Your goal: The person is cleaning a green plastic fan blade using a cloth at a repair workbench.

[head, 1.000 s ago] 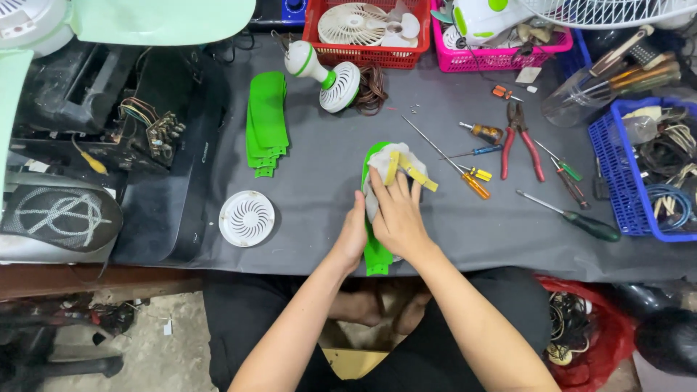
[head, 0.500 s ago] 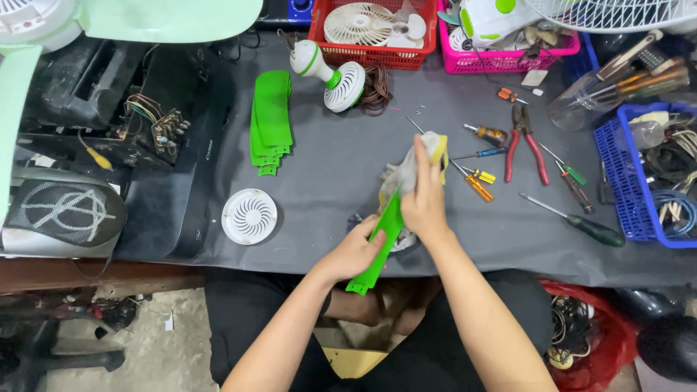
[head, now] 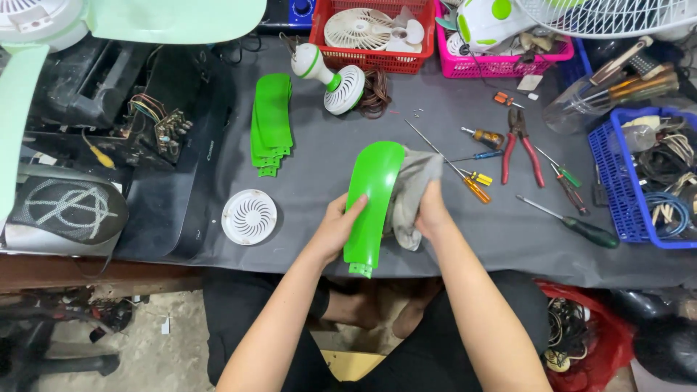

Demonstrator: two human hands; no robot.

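My left hand grips the lower left edge of a bright green fan blade that stands nearly upright over the grey mat. My right hand presses a grey-beige cloth against the blade's right side. A stack of matching green blades lies on the mat to the upper left.
A white round grille lies left of my hands. Screwdrivers, red pliers and a green-handled screwdriver lie to the right. A white-green fan stand, red basket, pink basket and blue basket ring the grey mat.
The green blade was turned over and raised from lying flat under both hands. The left hand shifted to its lower edge, and the right hand with the cloth moved down along its right side.
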